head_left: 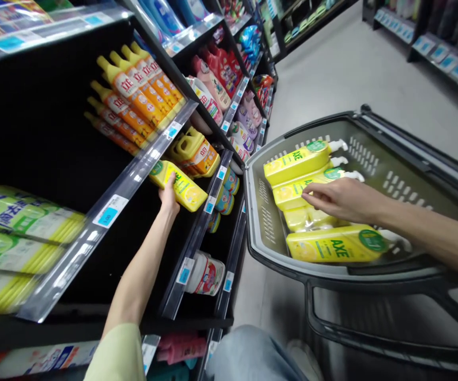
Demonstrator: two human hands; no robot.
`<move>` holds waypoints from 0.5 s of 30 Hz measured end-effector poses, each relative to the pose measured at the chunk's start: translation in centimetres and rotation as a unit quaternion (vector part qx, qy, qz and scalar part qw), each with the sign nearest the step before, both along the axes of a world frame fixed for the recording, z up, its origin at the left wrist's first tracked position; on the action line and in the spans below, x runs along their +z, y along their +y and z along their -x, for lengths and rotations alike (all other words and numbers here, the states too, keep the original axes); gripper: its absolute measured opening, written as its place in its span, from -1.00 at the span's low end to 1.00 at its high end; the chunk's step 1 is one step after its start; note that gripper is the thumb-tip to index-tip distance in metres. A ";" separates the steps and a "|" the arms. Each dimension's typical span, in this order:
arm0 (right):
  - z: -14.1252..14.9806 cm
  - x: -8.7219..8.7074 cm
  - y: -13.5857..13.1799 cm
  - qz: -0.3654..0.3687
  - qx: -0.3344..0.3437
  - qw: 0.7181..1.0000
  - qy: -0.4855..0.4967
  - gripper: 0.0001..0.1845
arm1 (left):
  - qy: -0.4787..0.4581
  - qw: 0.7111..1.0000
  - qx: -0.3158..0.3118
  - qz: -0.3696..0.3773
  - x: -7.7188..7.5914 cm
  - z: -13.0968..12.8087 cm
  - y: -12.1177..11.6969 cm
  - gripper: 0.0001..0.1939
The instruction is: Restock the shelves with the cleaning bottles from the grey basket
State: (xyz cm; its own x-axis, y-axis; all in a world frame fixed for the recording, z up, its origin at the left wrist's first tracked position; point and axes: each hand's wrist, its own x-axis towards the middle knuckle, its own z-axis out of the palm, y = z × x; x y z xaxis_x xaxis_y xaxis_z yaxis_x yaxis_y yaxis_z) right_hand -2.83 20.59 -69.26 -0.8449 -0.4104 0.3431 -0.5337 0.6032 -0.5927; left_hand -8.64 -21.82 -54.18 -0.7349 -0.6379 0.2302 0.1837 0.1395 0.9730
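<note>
My left hand [169, 196] reaches to the shelf and grips a yellow AXE pump bottle [189, 189], which lies tilted with its base toward the shelf's front edge; its top end is in shadow. My right hand [338, 200] is over the grey shopping basket [254, 233], its fingers curled together with nothing visible in them. Beneath and around that hand lie several yellow AXE bottles with white pumps, among them a near bottle [324, 246] and a far bottle [298, 163]. Whether the right hand touches the bottles I cannot tell.
Orange bottles with yellow caps [137, 95] stand on the shelf above, and orange-yellow jugs [197, 151] sit beyond my left hand. Green packs [18, 243] are at the left. A white tub [207, 272] is lower down. The basket handle [316, 317] lies near my knee [252, 352].
</note>
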 end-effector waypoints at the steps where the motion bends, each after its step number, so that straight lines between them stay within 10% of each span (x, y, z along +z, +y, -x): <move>1: 0.0 0.0 0.0 0.002 -0.002 1.000 0.002 -0.62 | 0.021 1.000 0.016 0.011 -0.3 0.7 -0.1 -0.58; 15: 0.3 -0.8 0.0 -0.025 0.012 0.999 0.028 -0.49 | 0.016 0.957 0.190 0.221 -5.7 4.5 -4.2 -0.34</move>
